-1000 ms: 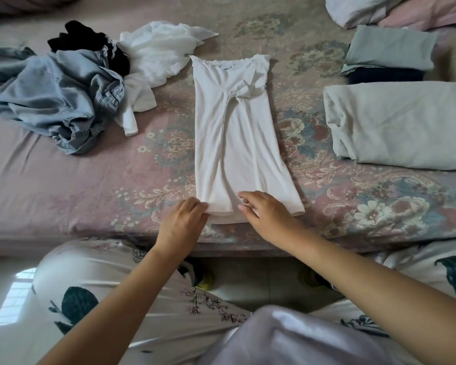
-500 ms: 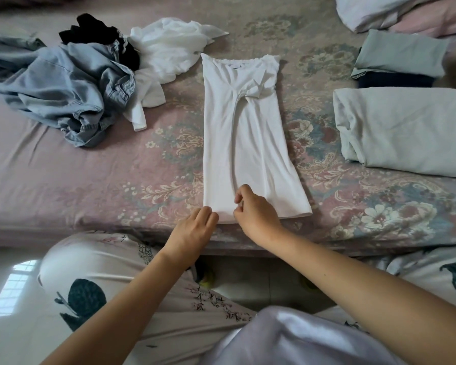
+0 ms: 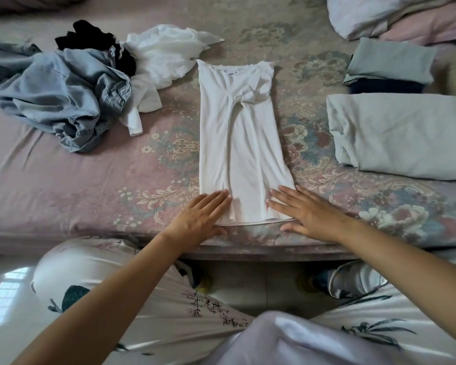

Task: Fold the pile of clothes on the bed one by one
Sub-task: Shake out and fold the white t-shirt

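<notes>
White shirt: a white top (image 3: pixel 241 143) folded into a long narrow strip, lying flat in the middle of the bed (image 3: pixel 63 196), neckline at the far end and hem right at the near edge.
Left hand: the left hand (image 3: pixel 202 216) lies flat on the hem's left corner, fingers straight and together, not grabbing anything, just pressing down.
Right hand: same deal, the right hand (image 3: pixel 306 212) is spread flat on the hem's right corner, fingers out straight, thumb resting on the bedsheet just off the cloth.
Unfolded pile: off to the left there's a crumpled light denim garment (image 3: pixel 61 93), something black (image 3: pixel 90 38) bunched behind it, and a rumpled white garment (image 3: pixel 161 61) touching both, just beside the shirt's top left corner.
Done stack: on the right, a big pale folded piece (image 3: pixel 403 135), and behind it a grey-green folded item (image 3: pixel 391 60) sitting on top of a dark navy one (image 3: pixel 385 86).
Pillows: top right corner, a white and a pink one (image 3: pixel 406 19).
Bedsheet: dusty pink floral print.
</notes>
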`<action>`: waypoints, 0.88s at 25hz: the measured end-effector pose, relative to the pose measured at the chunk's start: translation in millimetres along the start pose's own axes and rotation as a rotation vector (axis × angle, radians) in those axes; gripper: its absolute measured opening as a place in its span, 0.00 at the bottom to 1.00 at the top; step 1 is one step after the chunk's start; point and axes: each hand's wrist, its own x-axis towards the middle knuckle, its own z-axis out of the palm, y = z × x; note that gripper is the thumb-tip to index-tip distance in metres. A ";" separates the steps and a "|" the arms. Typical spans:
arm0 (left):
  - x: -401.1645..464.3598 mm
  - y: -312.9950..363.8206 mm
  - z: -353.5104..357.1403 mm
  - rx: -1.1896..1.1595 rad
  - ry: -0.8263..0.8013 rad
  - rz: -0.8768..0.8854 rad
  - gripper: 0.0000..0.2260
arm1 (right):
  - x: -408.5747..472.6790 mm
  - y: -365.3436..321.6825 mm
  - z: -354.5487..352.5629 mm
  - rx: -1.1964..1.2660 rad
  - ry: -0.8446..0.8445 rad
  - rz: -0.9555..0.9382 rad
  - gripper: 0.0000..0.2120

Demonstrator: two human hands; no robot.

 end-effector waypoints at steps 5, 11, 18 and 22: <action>2.5 -10.8 -11.6 -0.028 0.086 0.130 0.23 | 5.1 8.0 -13.5 0.076 0.056 -0.091 0.37; -21.0 21.3 -41.5 -0.330 -0.138 0.141 0.17 | -21.8 -12.4 -63.1 0.501 -0.489 0.113 0.19; 42.3 -1.7 -96.3 -1.052 -0.668 -0.374 0.04 | 25.5 16.6 -123.0 1.107 -0.960 0.273 0.06; 85.8 -70.3 -63.9 -1.271 -0.090 -0.946 0.09 | 88.0 54.9 -124.1 1.231 -0.245 0.605 0.03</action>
